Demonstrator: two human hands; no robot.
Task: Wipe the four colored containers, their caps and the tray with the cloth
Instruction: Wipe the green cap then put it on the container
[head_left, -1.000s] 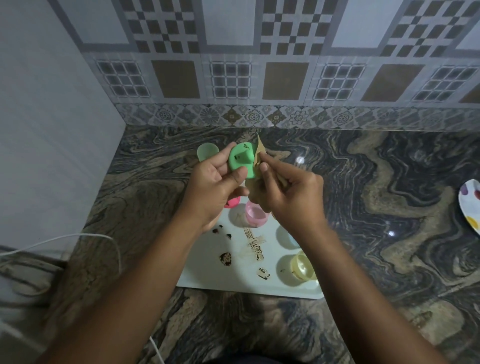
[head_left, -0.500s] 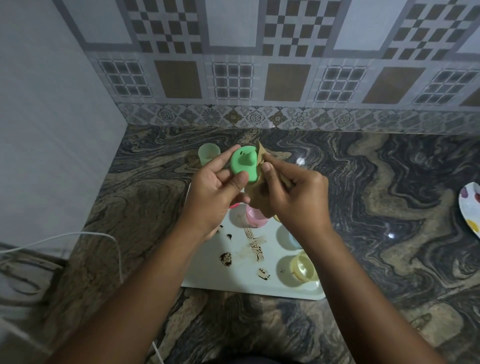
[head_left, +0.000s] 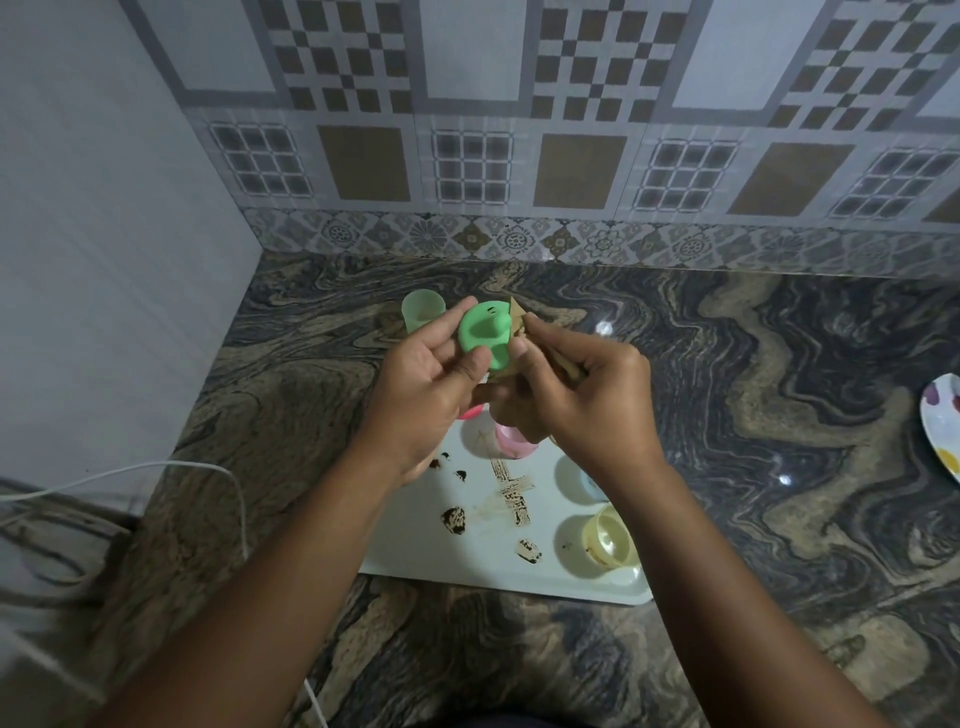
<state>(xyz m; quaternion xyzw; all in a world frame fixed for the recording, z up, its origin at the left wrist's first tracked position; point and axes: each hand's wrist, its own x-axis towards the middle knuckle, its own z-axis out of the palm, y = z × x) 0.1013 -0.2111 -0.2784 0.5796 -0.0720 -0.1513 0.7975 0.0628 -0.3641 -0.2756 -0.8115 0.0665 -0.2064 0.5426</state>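
Above the tray's far edge we see the left hand (head_left: 426, 384) pinching the green cap (head_left: 485, 338), thumb in front, fingers curled behind it. Right hand (head_left: 582, 400) is just right of the cap, its fingers closed on the brown cloth (head_left: 518, 318) and pressing it against the cap's right edge

Progress, as we judge it: early
- green container (head_left: 422, 312) stands open on the counter just beyond the tray's far-left corner; we can't tell if it is wiped
- pink container (head_left: 511, 441), blue container (head_left: 589, 480) and yellow container (head_left: 610, 540) sit on the tray, yellow one showing brown smears inside
- pink cap (head_left: 470, 414) is mostly hidden under the left hand
- tray (head_left: 467, 564) carries brown stains (head_left: 453, 519) across its middle, so it looks undone
- other caps not visible

Cap orientation: held on edge, tilted, moulded face turned toward the camera, back toward the tiled wall. It is roughly round, slightly longer from the tray side up toward the wall. We can't tell whether this face is the top or the underside
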